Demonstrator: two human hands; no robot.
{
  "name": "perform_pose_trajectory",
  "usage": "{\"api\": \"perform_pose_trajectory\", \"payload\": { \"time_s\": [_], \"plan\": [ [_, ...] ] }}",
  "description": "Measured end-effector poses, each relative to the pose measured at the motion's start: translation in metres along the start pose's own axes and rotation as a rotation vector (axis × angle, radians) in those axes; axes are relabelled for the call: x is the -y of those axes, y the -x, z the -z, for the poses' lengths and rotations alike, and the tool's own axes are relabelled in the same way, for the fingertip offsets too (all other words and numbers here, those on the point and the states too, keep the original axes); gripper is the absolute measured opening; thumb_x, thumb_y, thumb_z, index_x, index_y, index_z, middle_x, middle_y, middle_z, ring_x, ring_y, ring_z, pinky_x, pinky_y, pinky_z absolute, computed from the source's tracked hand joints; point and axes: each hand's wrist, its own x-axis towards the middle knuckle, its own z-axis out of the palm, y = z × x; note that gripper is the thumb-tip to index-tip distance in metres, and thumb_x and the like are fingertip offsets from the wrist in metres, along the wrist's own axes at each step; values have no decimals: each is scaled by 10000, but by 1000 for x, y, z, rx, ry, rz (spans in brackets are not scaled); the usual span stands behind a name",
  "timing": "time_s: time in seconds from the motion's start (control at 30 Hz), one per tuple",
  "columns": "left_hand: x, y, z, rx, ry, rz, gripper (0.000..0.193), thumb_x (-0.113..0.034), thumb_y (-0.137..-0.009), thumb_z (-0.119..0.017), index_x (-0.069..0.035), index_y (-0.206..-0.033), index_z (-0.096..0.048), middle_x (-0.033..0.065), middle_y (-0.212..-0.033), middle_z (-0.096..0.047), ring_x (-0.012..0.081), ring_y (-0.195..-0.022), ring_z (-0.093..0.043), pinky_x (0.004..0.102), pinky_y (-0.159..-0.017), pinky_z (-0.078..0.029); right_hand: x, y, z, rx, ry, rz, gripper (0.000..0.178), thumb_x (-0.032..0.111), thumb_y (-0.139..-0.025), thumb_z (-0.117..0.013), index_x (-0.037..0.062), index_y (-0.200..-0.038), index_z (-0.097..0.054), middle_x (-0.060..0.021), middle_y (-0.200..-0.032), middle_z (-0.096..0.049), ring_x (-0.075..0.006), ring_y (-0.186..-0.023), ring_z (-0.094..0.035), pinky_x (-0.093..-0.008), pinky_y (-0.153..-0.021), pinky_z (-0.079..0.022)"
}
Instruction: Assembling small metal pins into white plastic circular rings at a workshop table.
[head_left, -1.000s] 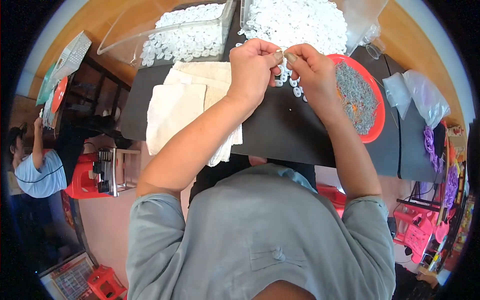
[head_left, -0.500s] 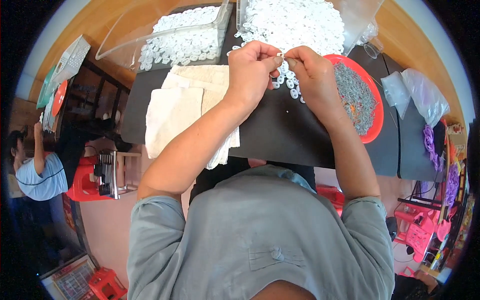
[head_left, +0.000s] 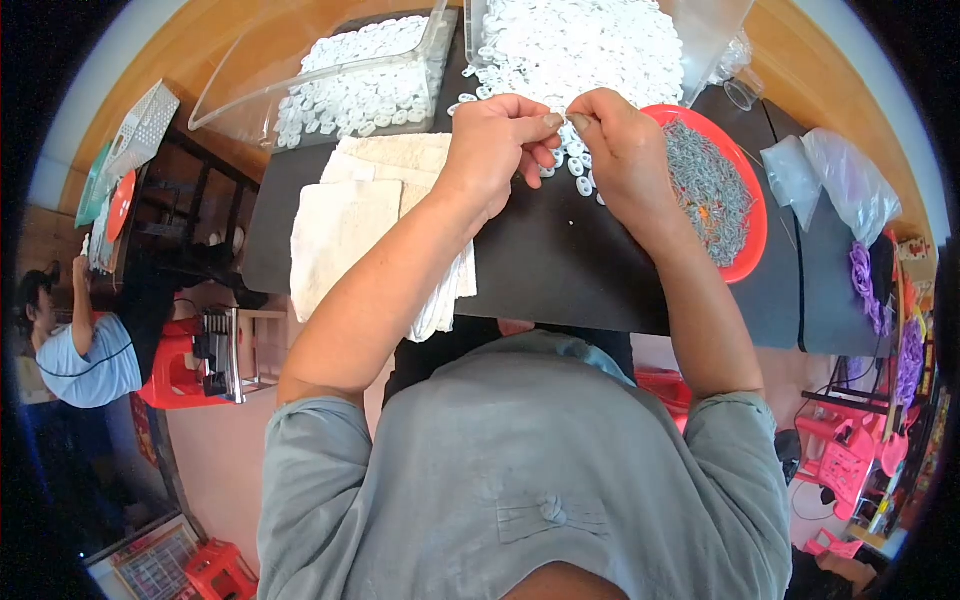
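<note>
Both hands come together over the table, fingertips almost touching. My left hand (head_left: pixel 490 155) pinches with thumb and index finger while its other fingers curl loosely below. Facing it, my right hand (head_left: pixel 625 150) is closed in a pinch too. Whatever lies between the fingertips is tiny and blends with the white behind it. Just beyond and below them are loose white oval plastic pieces with two holes (head_left: pixel 584 186), spilling from a large white heap (head_left: pixel 580 50). Beside my right wrist, a red basin (head_left: pixel 757 205) holds many small grey spring-like pieces (head_left: pixel 705 190).
A clear bin (head_left: pixel 437 62) of white pieces stands at the back left. Folded cream cloths (head_left: pixel 345 225) lie by my left forearm. Clear plastic bags (head_left: pixel 850 180) rest at the right, near purple cords (head_left: pixel 862 285). A seated person (head_left: pixel 90 355) works at the far left.
My fingertips have shifted slightly, and the left hand's lower fingers have loosened. The small white piece visible between the fingertips before is now hard to pick out.
</note>
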Motion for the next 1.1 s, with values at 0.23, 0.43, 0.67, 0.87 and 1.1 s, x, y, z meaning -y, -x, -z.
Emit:
{"api": "perform_pose_trajectory", "payload": {
  "time_s": [0.23,0.43,0.67,0.87,1.1],
  "plan": [
    [-4,1,-3,-25,-115,-63,95,-87,-882,-633,1,-846,-628,53,-713,-627,98,-542,-557,221,-423,-411,0,0,0,0,44,17,64,77,-879,-592,15,-893,-591,-154,-768,-616,-298,-668,-610,-367,-588,-465],
    [0,4,-8,-88,-253,-121,100,-82,-893,-613,-15,-818,-604,24,-675,-588,79,-525,-523,222,-409,-394,4,4,-7,-14,47,-20,57,70,-876,-593,14,-883,-592,-145,-737,-617,-288,-619,-595,-361,-561,-457],
    [15,4,-14,-224,-266,-282,118,-30,-859,-626,8,-770,-558,45,-636,-570,91,-519,-510,259,-441,-422,11,7,-17,-74,-27,-108,48,58,-850,-605,12,-863,-604,-135,-675,-604,-256,-583,-581,-352,-543,-443],
    [23,4,-12,-277,-337,-386,128,3,-841,-623,16,-740,-546,47,-622,-567,101,-537,-494,272,-481,-412,9,8,-24,-108,-67,-65,47,57,-842,-607,10,-846,-608,-121,-638,-595,-227,-559,-571,-337,-534,-436],
    [23,-6,-4,-282,-481,-478,112,-42,-874,-611,-11,-771,-580,15,-640,-560,73,-533,-499,230,-461,-397,7,3,-26,-86,-77,-25,63,62,-846,-604,0,-853,-613,-95,-637,-600,-163,-567,-571,-290,-537,-438]
  ]
}}
